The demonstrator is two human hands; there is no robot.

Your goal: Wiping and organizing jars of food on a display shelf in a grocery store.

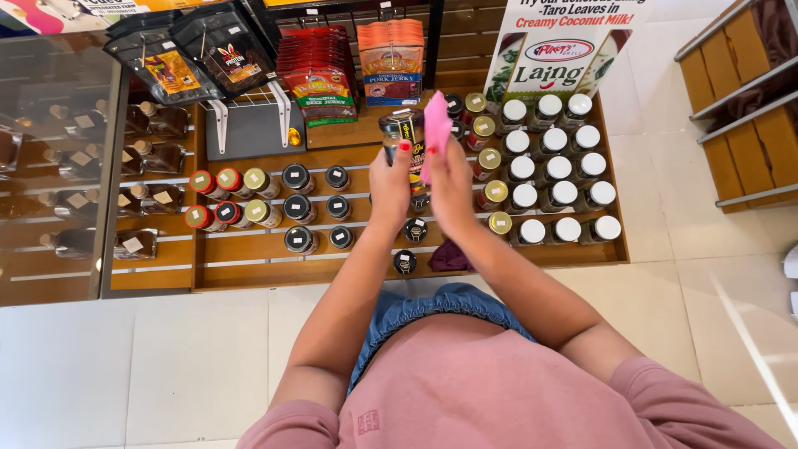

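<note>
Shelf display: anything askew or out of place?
One thing: a dark purple cloth lies on the shelf among the jar rows, by the right forearm. The jars stand upright in rows; nothing spilled. The left hand holds a jar; the right hand, a pink cloth.

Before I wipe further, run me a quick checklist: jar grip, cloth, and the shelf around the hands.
1. Left hand grips the jar: ok.
2. Right hand holds the pink cloth: ok.
3. Cloth touches jar: ok.
4. Jar lifted off the shelf: ok.
5. Jar lid tight: cannot tell.
6. White-lid jars upright in rows: ok.
</note>
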